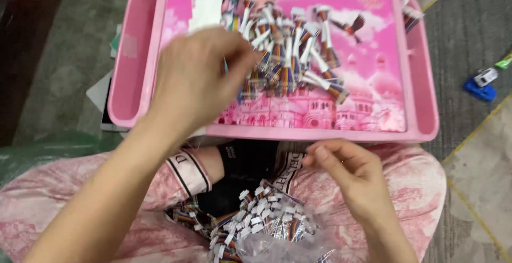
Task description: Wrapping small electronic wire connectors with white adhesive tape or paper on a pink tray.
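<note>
Ribbon cables [288, 50] heaped on pink tray [421, 108]; left hand [200, 76] grip unclear; right hand [346, 170] pinched, contents hidden.

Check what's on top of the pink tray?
A pile of short rainbow ribbon cables with white connectors lies on the pink tray. The left hand reaches over the pile's left edge, hiding the cables and tray beneath it.

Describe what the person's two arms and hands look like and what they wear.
Both arms are bare from forearm to fingertips: no sleeves, gloves, watch or bracelets show. The left hand and right hand have short, unpainted nails as far as can be seen; whether a ring is worn is too small to tell. Below them are pink patterned trousers.
</note>
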